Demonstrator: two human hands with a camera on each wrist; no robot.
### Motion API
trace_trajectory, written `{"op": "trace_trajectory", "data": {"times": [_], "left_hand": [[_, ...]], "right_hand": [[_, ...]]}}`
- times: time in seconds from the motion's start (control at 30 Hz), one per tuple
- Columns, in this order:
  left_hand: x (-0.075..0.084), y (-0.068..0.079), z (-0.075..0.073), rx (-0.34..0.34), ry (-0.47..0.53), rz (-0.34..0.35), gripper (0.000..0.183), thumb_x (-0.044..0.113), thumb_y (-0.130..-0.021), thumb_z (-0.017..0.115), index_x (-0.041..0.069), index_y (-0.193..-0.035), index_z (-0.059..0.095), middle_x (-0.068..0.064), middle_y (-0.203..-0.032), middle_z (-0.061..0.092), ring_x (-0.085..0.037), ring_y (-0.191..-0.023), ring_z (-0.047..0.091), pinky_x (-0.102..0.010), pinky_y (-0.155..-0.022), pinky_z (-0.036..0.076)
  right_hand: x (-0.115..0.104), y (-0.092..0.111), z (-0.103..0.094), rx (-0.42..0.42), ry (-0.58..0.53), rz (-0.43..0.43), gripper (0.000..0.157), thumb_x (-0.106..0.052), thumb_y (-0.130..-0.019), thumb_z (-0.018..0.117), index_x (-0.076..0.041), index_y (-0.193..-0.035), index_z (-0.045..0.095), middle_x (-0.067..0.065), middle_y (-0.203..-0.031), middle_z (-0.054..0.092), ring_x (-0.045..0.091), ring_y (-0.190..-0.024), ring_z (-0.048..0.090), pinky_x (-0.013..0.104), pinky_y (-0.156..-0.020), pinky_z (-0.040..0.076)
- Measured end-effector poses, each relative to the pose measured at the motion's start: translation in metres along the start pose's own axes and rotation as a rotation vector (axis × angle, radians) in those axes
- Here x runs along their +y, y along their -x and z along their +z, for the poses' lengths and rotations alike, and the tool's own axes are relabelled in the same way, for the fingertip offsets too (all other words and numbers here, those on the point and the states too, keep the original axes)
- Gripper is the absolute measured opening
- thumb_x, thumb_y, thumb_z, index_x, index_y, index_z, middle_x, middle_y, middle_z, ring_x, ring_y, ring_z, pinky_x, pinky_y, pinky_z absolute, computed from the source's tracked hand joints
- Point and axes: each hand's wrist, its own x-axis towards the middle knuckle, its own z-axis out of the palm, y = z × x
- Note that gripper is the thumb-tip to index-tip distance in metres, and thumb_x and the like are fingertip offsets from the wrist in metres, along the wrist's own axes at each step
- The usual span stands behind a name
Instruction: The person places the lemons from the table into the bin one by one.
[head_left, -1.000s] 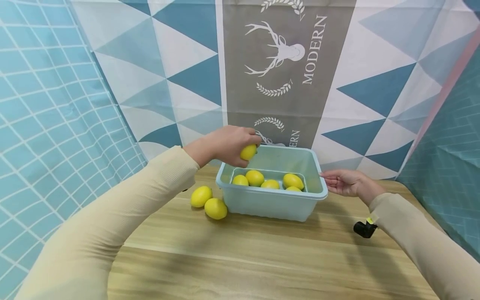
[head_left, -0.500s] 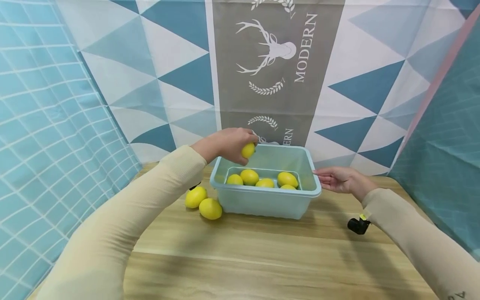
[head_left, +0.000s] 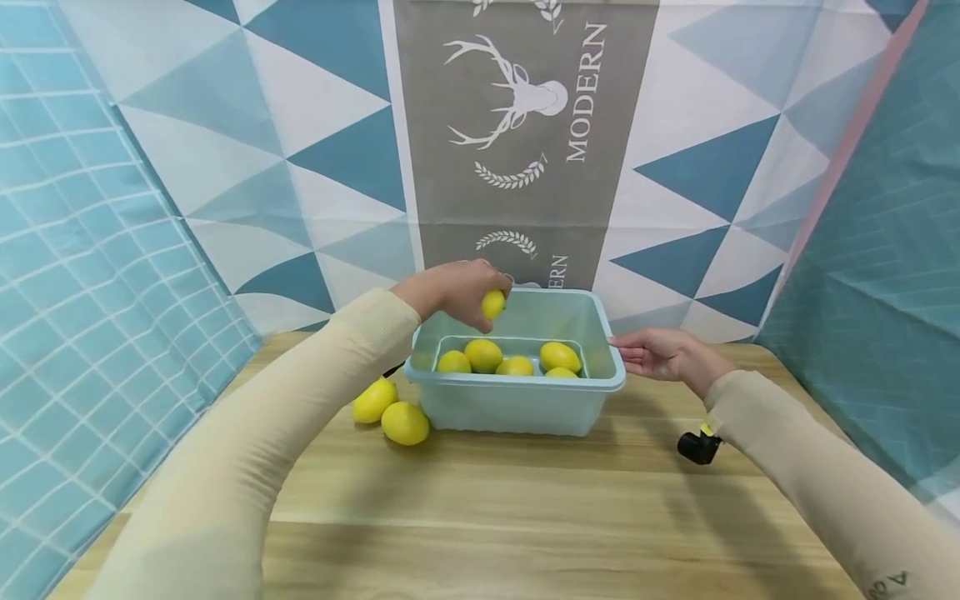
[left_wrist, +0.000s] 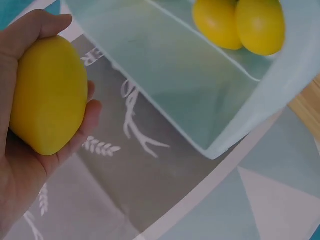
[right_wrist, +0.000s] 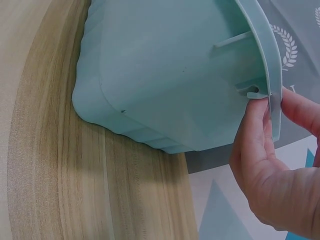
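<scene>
My left hand [head_left: 468,292] grips a yellow lemon [left_wrist: 49,95], its fingers and thumb curled round it, above the left back part of a pale blue-green plastic bin [head_left: 517,408]. Several lemons [head_left: 483,356] lie on the bin's floor; the front wall partly hides some. With my right hand [right_wrist: 280,165] I pinch the bin's right rim [right_wrist: 274,65], thumb on one side and fingers beneath the lip. On the table left of the bin rest two more lemons, one [head_left: 405,423] close against its corner and the other [head_left: 375,401] just behind, partly covered by my left sleeve.
The wooden table [head_left: 480,517] runs under the bin toward me. Behind it hangs a patterned cloth [head_left: 517,167] with a deer print, with blue cloths at both sides. A small black device [head_left: 699,447] hangs by my right sleeve.
The whole scene shifts left in the head view as the camera turns. My left hand moves slightly right relative to the bin, still holding the lemon; my right hand stays on the rim.
</scene>
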Motion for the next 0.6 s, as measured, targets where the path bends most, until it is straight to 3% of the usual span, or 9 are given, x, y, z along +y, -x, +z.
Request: {"op": "trace_trajectory", "data": {"times": [0.33, 0.6], "left_hand": [[-0.007, -0.025, 0.021, -0.137, -0.001, -0.025, 0.037, 0.027, -0.077, 0.077, 0.015, -0.109, 0.064, -0.002, -0.1, 0.065, -0.02, -0.088, 0.058, -0.03, -0.079, 0.055], [-0.005, -0.037, 0.035, -0.311, 0.042, -0.064, 0.037, 0.026, -0.076, 0.081, 0.012, -0.106, 0.065, -0.003, -0.1, 0.064, -0.018, -0.088, 0.057, -0.028, -0.08, 0.054]], "right_hand": [[0.0, -0.006, -0.001, -0.001, -0.038, -0.007, 0.014, -0.01, -0.095, 0.059, -0.008, -0.085, 0.069, 0.002, -0.08, 0.072, 0.008, -0.076, 0.069, 0.023, -0.077, 0.06], [0.003, -0.01, -0.003, 0.009, -0.031, -0.021, 0.017, -0.009, -0.096, 0.057, -0.008, -0.084, 0.069, 0.002, -0.075, 0.073, 0.009, -0.074, 0.07, 0.023, -0.077, 0.06]]}}
